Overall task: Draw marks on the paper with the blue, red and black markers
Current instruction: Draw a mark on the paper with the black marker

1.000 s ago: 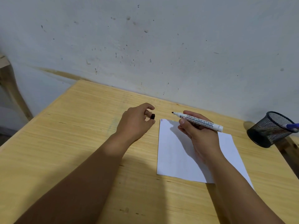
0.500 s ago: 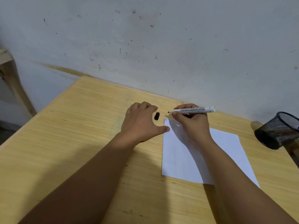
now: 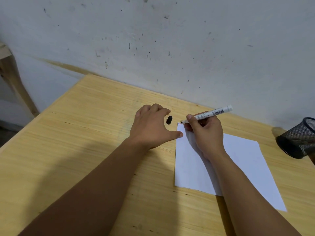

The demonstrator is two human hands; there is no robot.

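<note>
Far left: only bare wooden table [image 3: 71,150], lit yellow, meeting a stained grey wall [image 3: 170,40]. Next, the left hand [image 3: 150,128], resting palm down on the wood with fingers spread wide and holding nothing, thumb stretched toward the left edge of the paper [image 3: 242,160] and seeming just to touch it, probably to keep the sheet from sliding. Just beside the fingertips, a small black cap [image 3: 169,119], lying loose on the table, apart from the paper. Then the far left corner of the sheet, carrying two short marks already, one reddish and one bluish as far as can be told at this size, so likely the last colour now in hand. Right there, the right hand [image 3: 204,132], fingers closed in a writing grip around the black marker [image 3: 209,113], tip down at that corner beside the earlier marks, barrel slanting up and to the right; contact of tip with paper not certain. Next move, by judgement: a short light stroke close under the other two, without smearing them, then fetching the cap and closing the marker. Far right, at the frame edge: a black mesh pen holder [image 3: 300,142], standing near the paper but apart from it; inside hidden by the mesh and the crop, contents impossible to tell.
</note>
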